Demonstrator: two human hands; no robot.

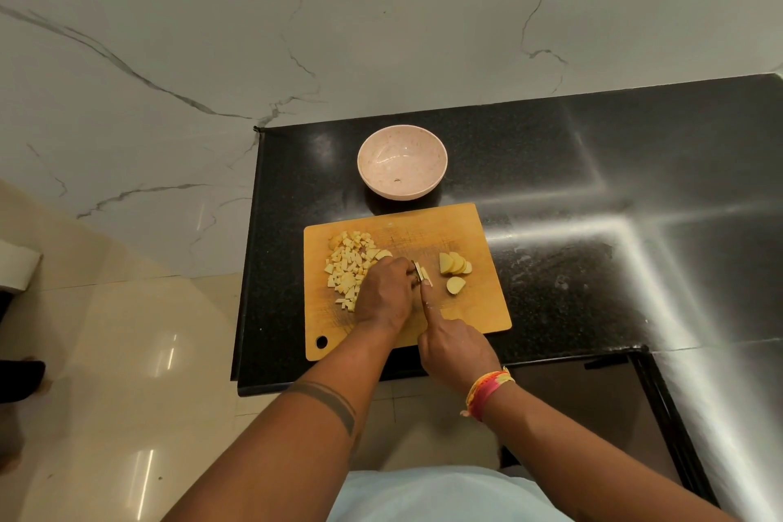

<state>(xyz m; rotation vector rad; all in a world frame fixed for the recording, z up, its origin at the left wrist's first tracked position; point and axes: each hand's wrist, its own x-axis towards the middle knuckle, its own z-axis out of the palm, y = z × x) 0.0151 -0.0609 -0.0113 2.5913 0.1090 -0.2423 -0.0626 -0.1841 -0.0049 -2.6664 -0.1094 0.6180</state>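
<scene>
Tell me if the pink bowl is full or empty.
Almost empty: the pink bowl shows a bare inside with only one small dark speck.

A black counter (593,182) bears a wooden cutting board (423,231) and pink bowl (373,165).

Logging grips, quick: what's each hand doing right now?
Left hand: holds the potato piece steady.
Right hand: grips the knife, forefinger along its back.

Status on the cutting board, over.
Left hand pins potato strips; right hand grips knife, forefinger along spine. Diced pile left of knife, slices right, not yet diced. Nothing in the way; bowl behind board.
</scene>
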